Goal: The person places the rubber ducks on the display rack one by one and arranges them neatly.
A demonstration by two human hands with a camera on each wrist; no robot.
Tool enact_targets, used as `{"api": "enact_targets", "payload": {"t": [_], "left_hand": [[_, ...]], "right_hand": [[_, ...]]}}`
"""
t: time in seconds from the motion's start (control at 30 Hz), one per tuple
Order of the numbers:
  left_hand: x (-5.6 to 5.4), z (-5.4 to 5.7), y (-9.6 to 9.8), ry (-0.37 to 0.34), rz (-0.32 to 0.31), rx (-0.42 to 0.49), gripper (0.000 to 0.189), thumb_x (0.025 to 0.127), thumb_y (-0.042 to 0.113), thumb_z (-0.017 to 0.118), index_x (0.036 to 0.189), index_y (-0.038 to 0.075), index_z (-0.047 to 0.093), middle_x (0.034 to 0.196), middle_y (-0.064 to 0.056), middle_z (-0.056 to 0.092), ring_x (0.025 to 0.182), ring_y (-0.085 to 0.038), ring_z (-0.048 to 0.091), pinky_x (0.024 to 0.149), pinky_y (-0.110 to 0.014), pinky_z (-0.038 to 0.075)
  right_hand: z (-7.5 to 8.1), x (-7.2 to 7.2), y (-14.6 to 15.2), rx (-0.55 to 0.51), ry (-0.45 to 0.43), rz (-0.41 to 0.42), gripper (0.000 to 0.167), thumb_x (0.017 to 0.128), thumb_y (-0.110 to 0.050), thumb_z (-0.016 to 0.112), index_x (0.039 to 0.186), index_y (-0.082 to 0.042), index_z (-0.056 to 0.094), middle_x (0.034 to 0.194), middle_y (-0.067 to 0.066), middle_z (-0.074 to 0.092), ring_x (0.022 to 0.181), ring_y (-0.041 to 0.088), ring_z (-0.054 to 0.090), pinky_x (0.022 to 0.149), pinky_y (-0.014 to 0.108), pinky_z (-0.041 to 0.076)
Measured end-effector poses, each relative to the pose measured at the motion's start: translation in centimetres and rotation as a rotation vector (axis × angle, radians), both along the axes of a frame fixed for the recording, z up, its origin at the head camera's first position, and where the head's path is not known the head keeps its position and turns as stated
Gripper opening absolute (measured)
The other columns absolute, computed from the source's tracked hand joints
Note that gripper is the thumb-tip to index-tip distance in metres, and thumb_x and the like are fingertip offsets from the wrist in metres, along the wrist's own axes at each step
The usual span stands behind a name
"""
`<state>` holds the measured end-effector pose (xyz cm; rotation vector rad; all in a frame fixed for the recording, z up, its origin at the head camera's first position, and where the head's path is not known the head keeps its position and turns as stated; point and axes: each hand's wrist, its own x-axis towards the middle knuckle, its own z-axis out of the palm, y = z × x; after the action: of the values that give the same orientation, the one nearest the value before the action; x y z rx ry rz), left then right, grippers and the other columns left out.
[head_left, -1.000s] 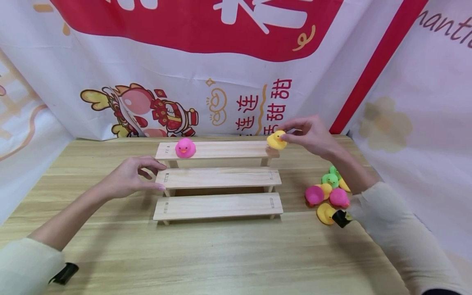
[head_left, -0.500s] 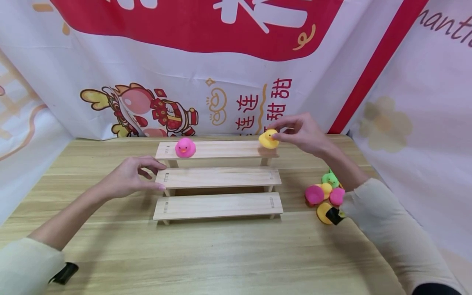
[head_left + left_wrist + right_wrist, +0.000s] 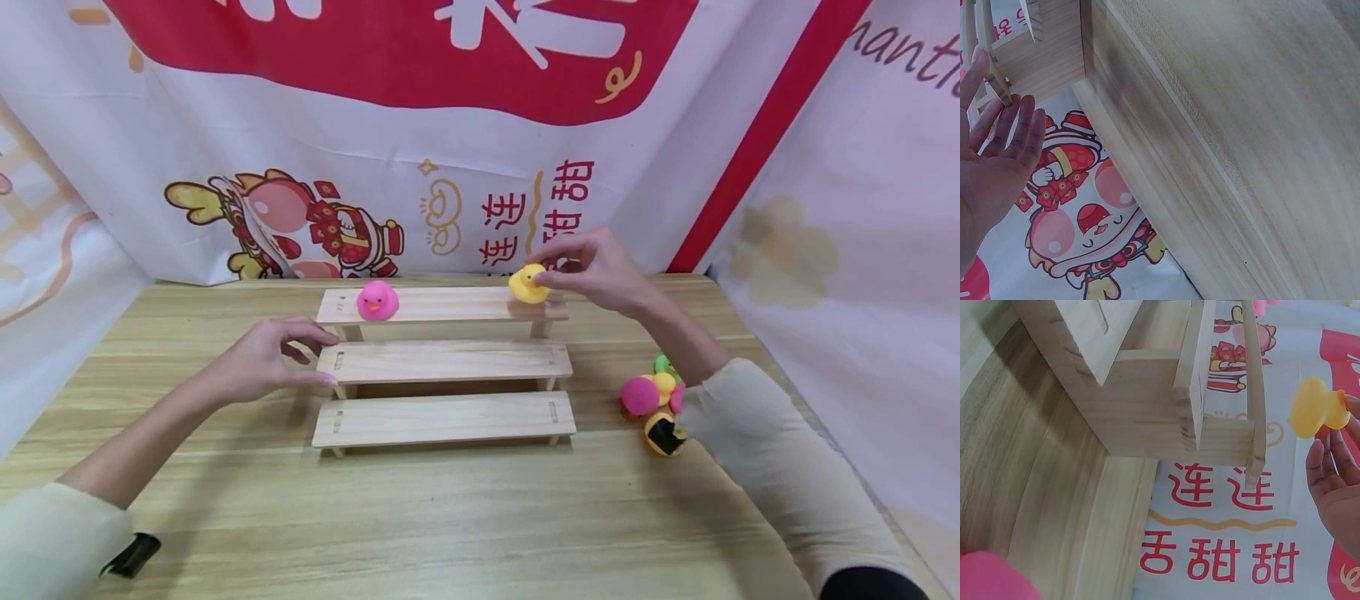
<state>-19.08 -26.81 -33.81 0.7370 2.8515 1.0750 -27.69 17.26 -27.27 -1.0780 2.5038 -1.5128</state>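
Observation:
A three-tier wooden stand (image 3: pixel 442 361) stands on the table. My left hand (image 3: pixel 258 360) grips the left end of its middle tier, thumb at the front corner and fingers at the back one. In the left wrist view, the fingertips (image 3: pixel 1025 103) meet the plank's end. My right hand (image 3: pixel 596 271) pinches a yellow rubber duck (image 3: pixel 528 284) between thumb and fingers over the right part of the top tier. The right wrist view shows a gap between this duck (image 3: pixel 1317 407) and the top plank (image 3: pixel 1256 394). A pink rubber duck (image 3: pixel 377 301) sits upright near the top tier's left end.
Several pink, yellow and green rubber ducks (image 3: pixel 640 396) lie in a cluster on the table (image 3: pixel 450 517), right of the stand, partly hidden by the right sleeve (image 3: pixel 772 450). A printed cloth (image 3: pixel 465 133) hangs close behind the stand.
My right hand has moved left along the top tier with the yellow duck, from its right end inward. The right sleeve now covers more of the duck cluster. My left hand stays put.

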Motion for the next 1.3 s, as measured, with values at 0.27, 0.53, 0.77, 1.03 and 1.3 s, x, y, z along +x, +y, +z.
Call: {"api": "enact_targets", "payload": {"t": [0.27, 0.53, 0.77, 1.03, 1.3], "left_hand": [[0.0, -0.1, -0.1, 0.007, -0.007, 0.004, 0.047, 0.078, 0.017, 0.093, 0.116, -0.001, 0.075, 0.112, -0.011, 0.073, 0.094, -0.013, 0.064, 0.077, -0.028, 0.061], [0.1, 0.0, -0.1, 0.004, 0.003, 0.001, 0.046, 0.078, 0.017, 0.093, 0.116, -0.001, 0.075, 0.111, -0.010, 0.074, 0.094, -0.014, 0.065, 0.077, -0.028, 0.061], [0.1, -0.1, -0.1, 0.005, -0.004, 0.005, 0.046, 0.078, 0.017, 0.093, 0.117, -0.001, 0.075, 0.112, -0.009, 0.074, 0.095, -0.013, 0.064, 0.077, -0.028, 0.061], [0.1, -0.1, -0.1, 0.004, 0.002, 0.005, 0.046, 0.078, 0.017, 0.093, 0.115, -0.001, 0.075, 0.111, -0.009, 0.073, 0.094, -0.012, 0.064, 0.078, -0.028, 0.061], [0.0, -0.1, 0.0, 0.003, 0.002, 0.001, 0.045, 0.077, 0.016, 0.094, 0.115, 0.000, 0.075, 0.111, -0.009, 0.074, 0.095, -0.011, 0.064, 0.078, -0.028, 0.061]], "right_hand": [[0.0, -0.1, -0.7, 0.015, 0.022, 0.015, 0.024, 0.091, -0.002, 0.078, 0.114, 0.003, 0.076, 0.105, 0.014, 0.076, 0.083, 0.023, 0.065, 0.073, 0.022, 0.057], [0.0, -0.1, -1.8, -0.004, 0.025, 0.065, 0.023, 0.090, -0.001, 0.079, 0.113, 0.000, 0.078, 0.104, 0.012, 0.077, 0.080, 0.027, 0.062, 0.067, 0.022, 0.054], [-0.1, -0.2, -3.0, -0.010, 0.015, 0.086, 0.024, 0.088, -0.001, 0.081, 0.113, 0.002, 0.078, 0.108, 0.014, 0.077, 0.083, 0.026, 0.065, 0.070, 0.023, 0.058], [-0.5, -0.4, -4.5, -0.026, 0.009, 0.134, 0.024, 0.087, 0.003, 0.081, 0.110, 0.006, 0.077, 0.107, 0.016, 0.076, 0.083, 0.021, 0.067, 0.071, 0.023, 0.059], [-0.6, -0.4, -5.7, -0.011, -0.015, 0.149, 0.023, 0.087, 0.004, 0.080, 0.109, 0.006, 0.077, 0.105, 0.016, 0.075, 0.084, 0.023, 0.067, 0.071, 0.023, 0.058]]}}
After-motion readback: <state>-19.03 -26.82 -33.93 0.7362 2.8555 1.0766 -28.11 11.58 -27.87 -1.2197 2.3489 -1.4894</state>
